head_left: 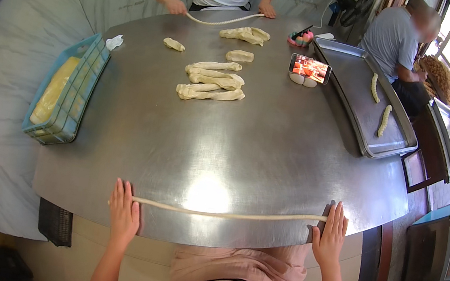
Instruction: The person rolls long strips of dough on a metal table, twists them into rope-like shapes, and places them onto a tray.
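Note:
A long thin rope of dough [231,216] lies across the steel table near its front edge. My left hand [124,208] rests flat over the rope's left end, palm down, fingers pointing away from me. Over the right end lies my right hand [331,235], also palm down, its thumb spread to the side. Further back, several thick strips of dough [210,93] lie in a group at the table's middle. Behind them are a short dough piece [239,56], a smaller one [174,44] and a folded heap of dough [245,35].
A blue plastic crate [69,104] holding a large dough mass stands left. On the right, a metal tray [355,99] carries two twisted dough sticks [384,120]. A propped phone [310,69] stands beside it. Across the table, a co-worker's hands hold a twisted dough rope [225,22]; another person sits right.

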Tool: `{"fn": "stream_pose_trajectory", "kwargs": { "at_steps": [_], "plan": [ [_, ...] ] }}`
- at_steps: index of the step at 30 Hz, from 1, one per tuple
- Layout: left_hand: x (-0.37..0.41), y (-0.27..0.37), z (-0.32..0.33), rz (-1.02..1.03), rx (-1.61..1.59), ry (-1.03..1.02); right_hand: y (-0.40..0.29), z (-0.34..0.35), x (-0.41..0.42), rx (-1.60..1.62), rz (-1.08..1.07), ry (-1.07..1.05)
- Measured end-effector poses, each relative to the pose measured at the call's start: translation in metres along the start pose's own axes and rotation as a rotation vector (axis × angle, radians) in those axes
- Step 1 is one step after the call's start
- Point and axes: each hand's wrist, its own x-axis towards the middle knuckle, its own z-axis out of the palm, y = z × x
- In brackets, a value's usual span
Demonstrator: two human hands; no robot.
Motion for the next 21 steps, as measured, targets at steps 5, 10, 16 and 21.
{"fn": "stream_pose_trajectory", "kwargs": {
  "at_steps": [5,10,16,21],
  "plan": [
    [0.118,-0.028,0.012,-0.170,-0.022,0.050,0.032,0.029,0.104,-0.029,0.058,0.012],
    [0.172,-0.025,0.011,-0.165,0.081,0.109,0.035,0.049,0.180,-0.122,0.044,0.115],
    [0.010,0.002,0.006,-0.032,-0.014,0.049,0.006,0.017,0.040,-0.001,-0.033,0.014],
    [0.026,-0.012,0.004,-0.005,0.042,-0.015,0.011,-0.003,0.028,0.026,-0.028,-0.140]
  ]
}}
